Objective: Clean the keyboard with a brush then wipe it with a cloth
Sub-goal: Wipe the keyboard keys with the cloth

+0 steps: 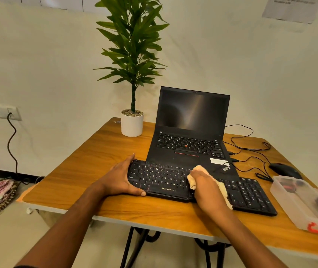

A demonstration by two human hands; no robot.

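keyboard (164, 178) in left fingers' (129, 161) grip, cloth (199, 168) in right fingers' (197, 176); box (299, 216) with blurred bits (291, 185)

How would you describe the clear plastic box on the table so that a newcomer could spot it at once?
On the wooden table, look right of the open black laptop, past the black external keyboard, to the table's right edge. There lies a rectangular translucent plastic box, nearer than the black computer mouse. It alone is see-through, with an orange-red latch at its near end.
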